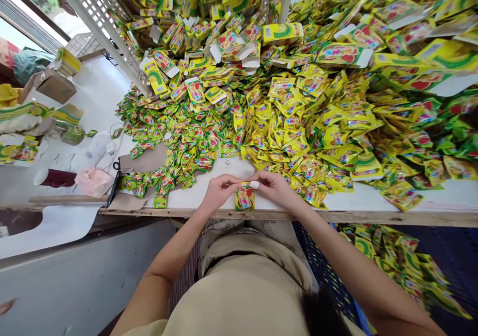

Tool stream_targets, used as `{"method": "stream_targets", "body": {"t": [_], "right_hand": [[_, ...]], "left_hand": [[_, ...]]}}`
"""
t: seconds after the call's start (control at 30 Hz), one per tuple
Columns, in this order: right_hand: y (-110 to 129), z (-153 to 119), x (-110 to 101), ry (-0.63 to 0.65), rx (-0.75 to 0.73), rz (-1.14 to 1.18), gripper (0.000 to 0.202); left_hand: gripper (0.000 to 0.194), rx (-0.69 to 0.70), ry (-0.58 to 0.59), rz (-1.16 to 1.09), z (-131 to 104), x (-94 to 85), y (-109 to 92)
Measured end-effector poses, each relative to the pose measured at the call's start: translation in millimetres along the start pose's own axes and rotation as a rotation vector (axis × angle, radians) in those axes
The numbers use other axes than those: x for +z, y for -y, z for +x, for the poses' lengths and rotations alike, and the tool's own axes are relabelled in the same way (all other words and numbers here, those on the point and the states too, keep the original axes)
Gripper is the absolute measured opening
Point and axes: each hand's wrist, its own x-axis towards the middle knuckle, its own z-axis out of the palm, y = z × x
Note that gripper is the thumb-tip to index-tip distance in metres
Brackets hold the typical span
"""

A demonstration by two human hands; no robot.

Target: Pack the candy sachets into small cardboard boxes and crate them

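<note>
Near the table's front edge, a small yellow packet with red and blue print hangs upright between my two hands. My left hand pinches its top left corner. The fingers of my right hand close on its top right corner, and one fingertip there has a white covering. Just beyond my hands lies a heap of yellow packets, spreading to the right. Small green packets are heaped to the left of it. Printed yellow cartons lie piled behind both heaps.
A white plastic basket full of cartons stands at the back left. Scissors, a dark red cup and a pink plastic bag lie to the left. Below the table at right, a blue crate stands beside more yellow packets.
</note>
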Motion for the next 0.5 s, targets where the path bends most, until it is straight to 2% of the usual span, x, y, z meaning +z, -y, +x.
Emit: {"method": "stream_targets", "body": {"t": [0.17,0.3,0.43,0.5], "right_hand": [[-11,-14,8,-0.059,-0.044,0.105,0.024],[-18,-19,17,-0.110,-0.105,0.116,0.016],[-13,-14,25,-0.100,-0.108,0.066,0.017],[-5,-16,22,-0.164,-0.115,0.016,0.019]], "left_hand": [[0.020,0.082,0.033,0.033,-9,-2.8,9],[0.014,0.176,0.034,0.158,-11,-1.7,7],[0.012,0.223,0.038,0.198,-11,-0.2,4],[0.016,0.230,0.048,0.176,-10,0.2,6]]}}
